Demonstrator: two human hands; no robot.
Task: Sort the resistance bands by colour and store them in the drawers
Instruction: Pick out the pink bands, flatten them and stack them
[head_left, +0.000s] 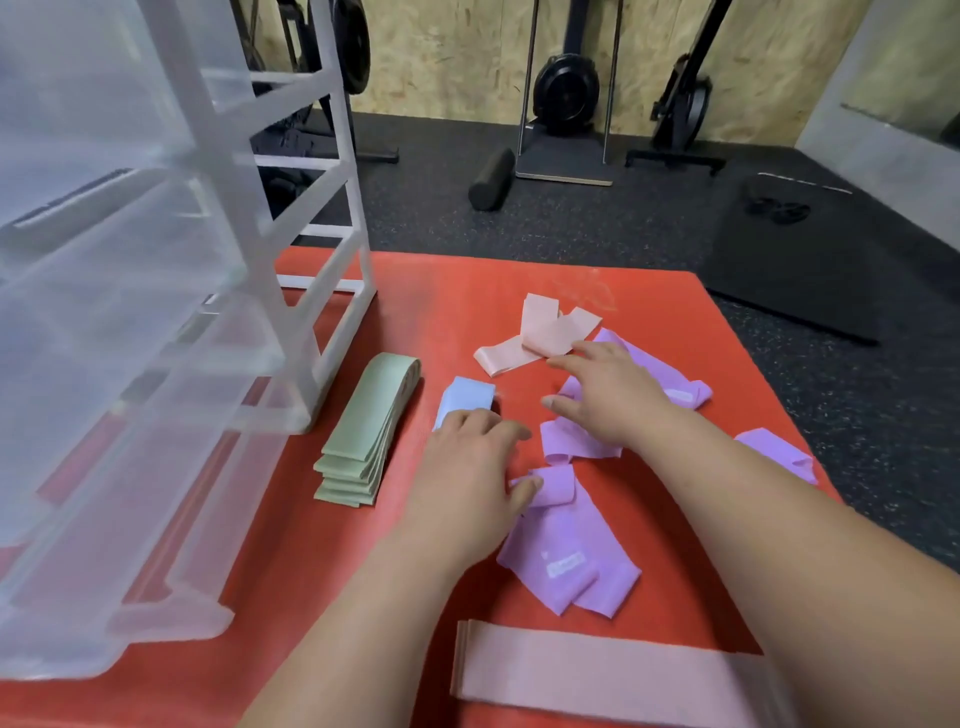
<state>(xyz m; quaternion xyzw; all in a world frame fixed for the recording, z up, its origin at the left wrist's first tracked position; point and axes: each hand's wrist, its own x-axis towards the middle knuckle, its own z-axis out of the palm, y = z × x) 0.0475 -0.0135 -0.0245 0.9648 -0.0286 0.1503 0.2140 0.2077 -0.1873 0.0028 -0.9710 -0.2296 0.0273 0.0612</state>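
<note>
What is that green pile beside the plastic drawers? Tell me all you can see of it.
The green pile is a neat stack of several flat sage-green bands, matte and fabric-like, edges stepped at the near end. It lies lengthwise on the red mat, close beside the drawer unit and its white frame. Nothing rests on it.
</note>
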